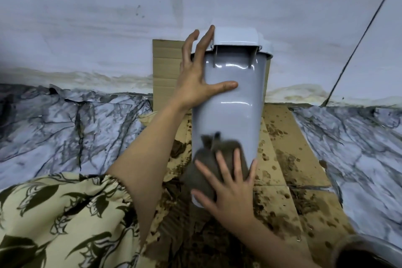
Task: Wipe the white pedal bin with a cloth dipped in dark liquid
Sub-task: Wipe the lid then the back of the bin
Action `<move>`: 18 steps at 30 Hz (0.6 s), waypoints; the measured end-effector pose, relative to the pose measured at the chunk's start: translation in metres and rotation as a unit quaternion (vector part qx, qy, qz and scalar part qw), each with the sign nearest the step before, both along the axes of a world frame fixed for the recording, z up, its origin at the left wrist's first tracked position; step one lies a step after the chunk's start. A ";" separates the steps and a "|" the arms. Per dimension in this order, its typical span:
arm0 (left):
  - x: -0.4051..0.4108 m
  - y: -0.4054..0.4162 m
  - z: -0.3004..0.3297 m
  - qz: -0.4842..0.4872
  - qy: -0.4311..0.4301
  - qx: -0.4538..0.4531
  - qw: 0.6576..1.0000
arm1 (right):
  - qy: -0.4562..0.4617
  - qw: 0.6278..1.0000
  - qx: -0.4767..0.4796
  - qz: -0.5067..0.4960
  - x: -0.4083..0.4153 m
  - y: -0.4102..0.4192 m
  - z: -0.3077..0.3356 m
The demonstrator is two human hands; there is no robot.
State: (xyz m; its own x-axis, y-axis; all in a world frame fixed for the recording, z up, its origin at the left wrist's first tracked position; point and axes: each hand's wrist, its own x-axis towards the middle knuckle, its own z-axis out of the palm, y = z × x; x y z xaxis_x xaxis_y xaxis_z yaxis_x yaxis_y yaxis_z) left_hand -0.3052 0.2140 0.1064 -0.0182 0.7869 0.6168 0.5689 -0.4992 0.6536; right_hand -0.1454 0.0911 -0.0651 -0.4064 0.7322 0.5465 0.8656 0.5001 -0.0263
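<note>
No text, label, brand, number or sign can be read anywhere — not on the white pedal bin between the hands, not on the cardboard beneath them, not on the wall beyond the left hand. The cloth under the right hand carries no marking either — it is blurred.
</note>
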 end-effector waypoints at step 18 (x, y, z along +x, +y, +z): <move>0.006 -0.002 0.002 0.017 -0.019 0.008 1.000 | 0.282 0.957 0.001 -0.069 -0.011 0.082 0.109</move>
State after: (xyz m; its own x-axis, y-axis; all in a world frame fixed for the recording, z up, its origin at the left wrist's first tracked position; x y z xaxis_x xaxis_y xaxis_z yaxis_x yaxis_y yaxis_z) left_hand -0.2989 0.2123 0.1082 -0.0685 0.7759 0.6271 0.5605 -0.4901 0.6676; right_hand -0.1561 0.1735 0.0441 0.0547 0.7560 0.6522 0.7723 0.3820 -0.5076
